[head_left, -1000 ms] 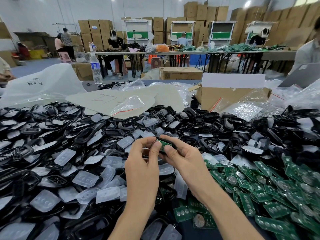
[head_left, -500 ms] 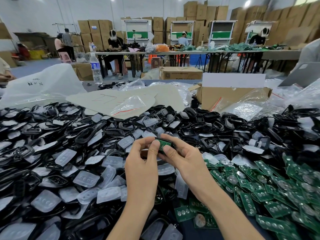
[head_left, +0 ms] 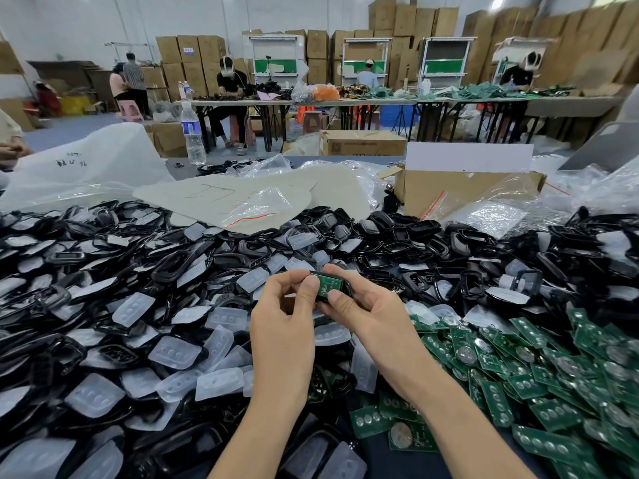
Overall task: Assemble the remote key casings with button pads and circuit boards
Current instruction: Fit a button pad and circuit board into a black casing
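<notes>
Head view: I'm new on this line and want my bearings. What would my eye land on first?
At centre, the left hand and right hand pinch a black casing with a green circuit board in it. A heap of black casings and translucent button pads spreads across the left and back, and loose green boards pile up at the right.

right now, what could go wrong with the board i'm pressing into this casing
Both thumbs, left hand and right hand, press the circuit board into the black casing; uneven force could seat it crooked or flex it. If it slips, it may vanish among the loose boards piled below.
</notes>
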Demonstrator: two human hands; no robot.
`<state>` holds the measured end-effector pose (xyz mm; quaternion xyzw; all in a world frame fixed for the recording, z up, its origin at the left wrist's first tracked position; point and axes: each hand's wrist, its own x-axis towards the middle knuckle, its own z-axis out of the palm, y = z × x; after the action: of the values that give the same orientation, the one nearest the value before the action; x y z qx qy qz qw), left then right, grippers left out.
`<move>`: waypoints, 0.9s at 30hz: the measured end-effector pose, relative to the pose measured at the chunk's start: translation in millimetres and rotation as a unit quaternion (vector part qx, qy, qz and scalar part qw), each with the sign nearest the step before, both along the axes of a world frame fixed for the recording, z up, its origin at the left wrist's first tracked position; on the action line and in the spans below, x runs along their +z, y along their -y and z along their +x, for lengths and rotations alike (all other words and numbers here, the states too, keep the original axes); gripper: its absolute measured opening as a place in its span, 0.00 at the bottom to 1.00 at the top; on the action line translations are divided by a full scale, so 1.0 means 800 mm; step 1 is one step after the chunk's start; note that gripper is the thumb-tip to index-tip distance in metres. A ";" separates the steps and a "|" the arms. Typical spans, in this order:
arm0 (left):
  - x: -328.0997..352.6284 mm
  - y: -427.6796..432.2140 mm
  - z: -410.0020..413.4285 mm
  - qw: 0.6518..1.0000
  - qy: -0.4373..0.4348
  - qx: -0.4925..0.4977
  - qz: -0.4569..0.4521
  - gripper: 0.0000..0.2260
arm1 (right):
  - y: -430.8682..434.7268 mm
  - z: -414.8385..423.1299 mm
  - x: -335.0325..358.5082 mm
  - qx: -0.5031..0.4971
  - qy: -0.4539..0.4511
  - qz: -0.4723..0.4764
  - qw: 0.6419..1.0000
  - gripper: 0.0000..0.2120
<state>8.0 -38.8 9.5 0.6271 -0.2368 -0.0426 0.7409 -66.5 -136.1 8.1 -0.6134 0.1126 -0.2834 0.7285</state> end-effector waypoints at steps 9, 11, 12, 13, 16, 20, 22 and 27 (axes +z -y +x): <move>0.001 -0.002 -0.003 0.998 0.049 0.019 0.044 0.02 | 0.002 0.003 -0.002 0.009 0.023 0.032 0.999 0.14; 0.000 -0.002 -0.003 0.997 0.058 0.024 0.051 0.01 | 0.002 0.003 -0.002 0.014 0.025 0.030 0.999 0.14; 0.000 -0.003 -0.003 0.996 0.063 0.026 0.052 0.01 | 0.002 0.003 -0.003 0.018 0.027 0.029 0.999 0.14; -0.001 -0.003 -0.003 0.996 0.068 0.027 0.054 0.01 | 0.002 0.002 -0.003 0.022 0.030 0.030 0.999 0.14; 0.000 -0.001 -0.003 0.997 0.064 0.022 0.048 0.03 | 0.003 0.002 -0.003 0.029 0.038 0.037 0.998 0.15; 0.004 -0.002 -0.002 0.999 0.026 -0.002 0.030 0.07 | 0.004 0.002 -0.003 0.029 0.046 0.040 0.998 0.14; 0.005 -0.002 -0.002 0.999 0.021 -0.012 0.033 0.07 | 0.005 0.003 -0.004 0.030 0.047 0.044 0.997 0.13; 0.004 -0.002 0.000 0.999 0.028 -0.013 0.031 0.07 | 0.004 0.003 -0.003 0.030 0.051 0.051 0.997 0.13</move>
<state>7.8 -37.2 12.5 0.6476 -0.2639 -0.0420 0.7135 -63.7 -139.6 5.9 -0.5629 0.0712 -0.2868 0.7719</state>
